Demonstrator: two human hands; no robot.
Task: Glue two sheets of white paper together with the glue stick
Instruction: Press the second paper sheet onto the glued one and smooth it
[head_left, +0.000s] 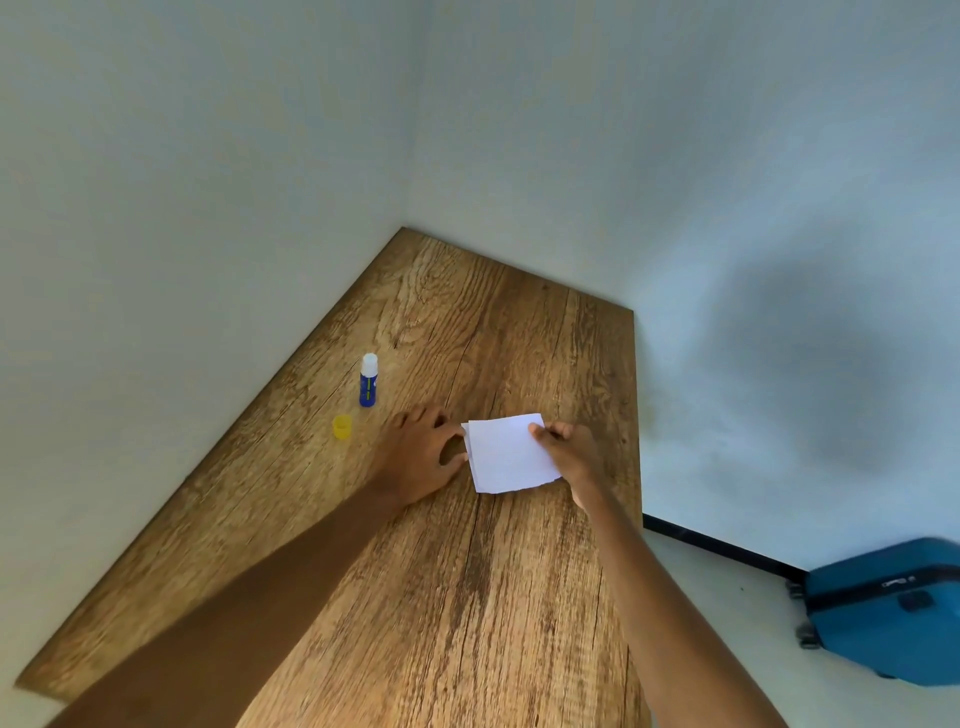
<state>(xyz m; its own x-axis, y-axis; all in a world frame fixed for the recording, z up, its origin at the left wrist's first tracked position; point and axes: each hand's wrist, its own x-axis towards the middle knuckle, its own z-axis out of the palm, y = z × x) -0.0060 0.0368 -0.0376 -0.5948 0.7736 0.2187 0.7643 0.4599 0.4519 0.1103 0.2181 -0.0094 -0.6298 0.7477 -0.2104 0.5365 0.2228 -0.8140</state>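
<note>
Two small white paper sheets (506, 454) lie stacked on the wooden table (467, 597), the lower one peeking out along the left edge. My right hand (569, 452) pinches the top sheet at its right edge. My left hand (421, 454) rests on the table at the sheets' left edge, fingertips touching the paper. The blue glue stick (368, 382) stands upright and uncapped to the left, its white glue tip showing. Its yellow cap (342, 427) sits on the table just in front of it.
The table stands in a corner, with pale walls on the left and at the back. Its right edge drops to the floor, where a blue wheeled suitcase (893, 618) stands at the lower right.
</note>
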